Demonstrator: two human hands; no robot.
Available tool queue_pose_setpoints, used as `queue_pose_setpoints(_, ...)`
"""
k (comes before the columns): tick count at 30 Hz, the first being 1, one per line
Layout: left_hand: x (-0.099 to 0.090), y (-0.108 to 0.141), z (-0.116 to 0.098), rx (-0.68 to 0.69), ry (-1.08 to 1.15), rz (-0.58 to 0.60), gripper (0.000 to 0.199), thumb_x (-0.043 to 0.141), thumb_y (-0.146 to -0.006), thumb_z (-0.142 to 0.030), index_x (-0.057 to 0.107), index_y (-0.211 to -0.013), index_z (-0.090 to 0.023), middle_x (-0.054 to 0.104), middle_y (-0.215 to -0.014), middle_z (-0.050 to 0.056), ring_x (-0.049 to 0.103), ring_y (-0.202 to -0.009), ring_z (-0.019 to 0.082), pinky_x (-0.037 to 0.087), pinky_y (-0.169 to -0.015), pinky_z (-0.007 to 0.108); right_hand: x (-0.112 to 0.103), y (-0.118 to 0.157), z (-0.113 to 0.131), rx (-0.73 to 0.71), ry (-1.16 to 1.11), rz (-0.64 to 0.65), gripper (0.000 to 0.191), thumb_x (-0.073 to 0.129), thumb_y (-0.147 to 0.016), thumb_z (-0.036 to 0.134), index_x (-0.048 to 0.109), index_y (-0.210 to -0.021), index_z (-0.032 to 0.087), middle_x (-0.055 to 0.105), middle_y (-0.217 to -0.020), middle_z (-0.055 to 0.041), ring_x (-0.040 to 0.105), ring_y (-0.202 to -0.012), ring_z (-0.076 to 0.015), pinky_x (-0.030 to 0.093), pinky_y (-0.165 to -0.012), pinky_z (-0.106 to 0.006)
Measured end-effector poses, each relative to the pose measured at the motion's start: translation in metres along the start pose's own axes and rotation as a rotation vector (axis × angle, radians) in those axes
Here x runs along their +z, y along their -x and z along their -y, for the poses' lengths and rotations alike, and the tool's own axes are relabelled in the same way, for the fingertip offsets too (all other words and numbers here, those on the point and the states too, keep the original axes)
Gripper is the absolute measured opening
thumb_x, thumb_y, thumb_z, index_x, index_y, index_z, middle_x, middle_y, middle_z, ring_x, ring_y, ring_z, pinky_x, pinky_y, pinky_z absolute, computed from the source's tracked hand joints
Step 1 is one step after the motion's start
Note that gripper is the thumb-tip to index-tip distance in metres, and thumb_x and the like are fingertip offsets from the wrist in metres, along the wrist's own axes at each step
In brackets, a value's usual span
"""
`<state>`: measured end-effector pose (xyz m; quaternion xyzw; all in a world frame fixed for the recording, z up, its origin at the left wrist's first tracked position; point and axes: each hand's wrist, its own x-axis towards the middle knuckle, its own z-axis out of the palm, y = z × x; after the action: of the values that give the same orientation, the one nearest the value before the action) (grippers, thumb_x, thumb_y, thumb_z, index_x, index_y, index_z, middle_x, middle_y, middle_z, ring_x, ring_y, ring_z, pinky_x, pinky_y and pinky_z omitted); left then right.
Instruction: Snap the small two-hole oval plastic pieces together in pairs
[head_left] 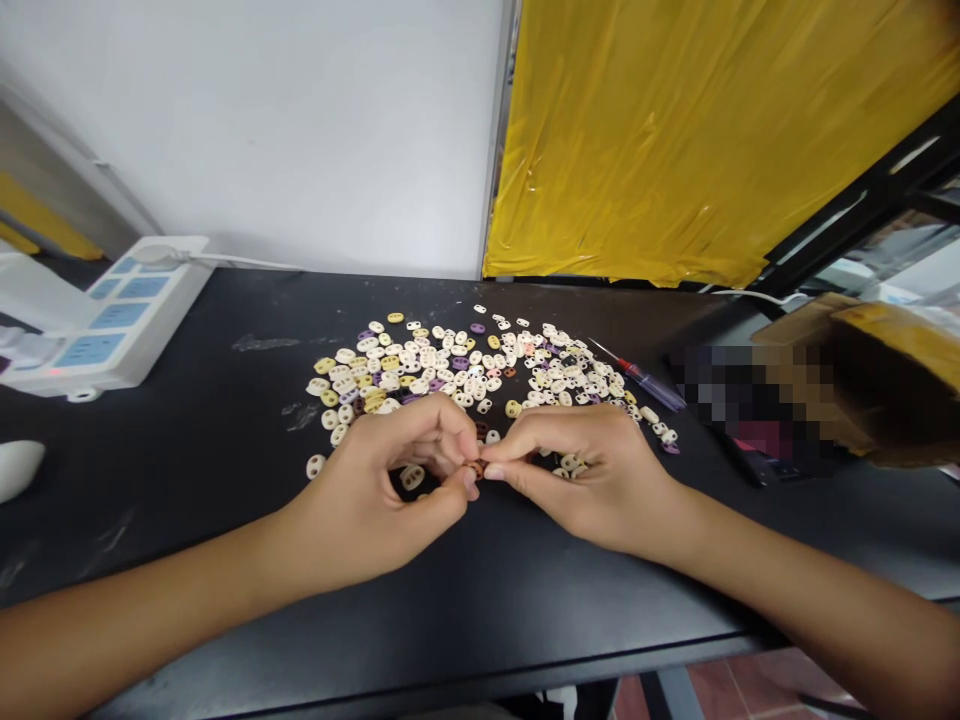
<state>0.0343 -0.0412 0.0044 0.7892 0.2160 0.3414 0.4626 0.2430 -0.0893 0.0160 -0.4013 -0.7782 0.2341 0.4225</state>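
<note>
My left hand (409, 475) and my right hand (581, 470) meet at the middle, both with thumb and fingers pinched. Between their fingertips is a small brown oval piece (475, 467), partly covered by the fingers; it looks like one of the two-holed, button-like pieces around it. Behind the hands spreads a loose pile of such pieces (442, 358), mostly cream, with some yellow, purple and brown ones. A cream piece (412, 477) shows through the gap of my left hand. More pieces (571, 464) lie beneath my right hand.
All this lies on a black table (465, 600). A thin tool with a red and purple handle (652, 388) rests right of the pile. On the left are a white power strip (142, 320) and a white rounded object (19, 468). A cardboard box (900, 380) stands right.
</note>
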Motion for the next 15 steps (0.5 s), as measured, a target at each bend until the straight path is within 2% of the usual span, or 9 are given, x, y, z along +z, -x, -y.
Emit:
queue_pose_setpoints(10,0.0008,0.0015,-0.0027,-0.038,-0.049,0.012,0.014,0.06,-0.088,-0.008,0.056,-0.089,-0.022,0.063,-0.075,-0.005,0.067,-0.067,0.009,0.053,-0.064,0.018,0.0015,0.0019,0.0017,-0.027,0.055,0.049,0.014,0.065,-0.086,0.001,0.074,-0.083,0.011,0.075,-0.077,-0.005,0.069,-0.067,-0.0113,0.049,-0.062,-0.021)
queue_pose_setpoints(15,-0.0009,0.0008,0.0005,-0.041,0.046,0.038,0.014,0.06,-0.09,-0.007,0.056,-0.091,-0.021,0.068,-0.075,-0.004,0.067,-0.066,0.008,0.053,-0.066,0.016,-0.0006,0.0017,0.0025,-0.056,0.049,0.04,0.015,0.065,-0.088,0.004,0.074,-0.082,0.014,0.075,-0.075,-0.0028,0.067,-0.065,-0.0101,0.049,-0.061,-0.021)
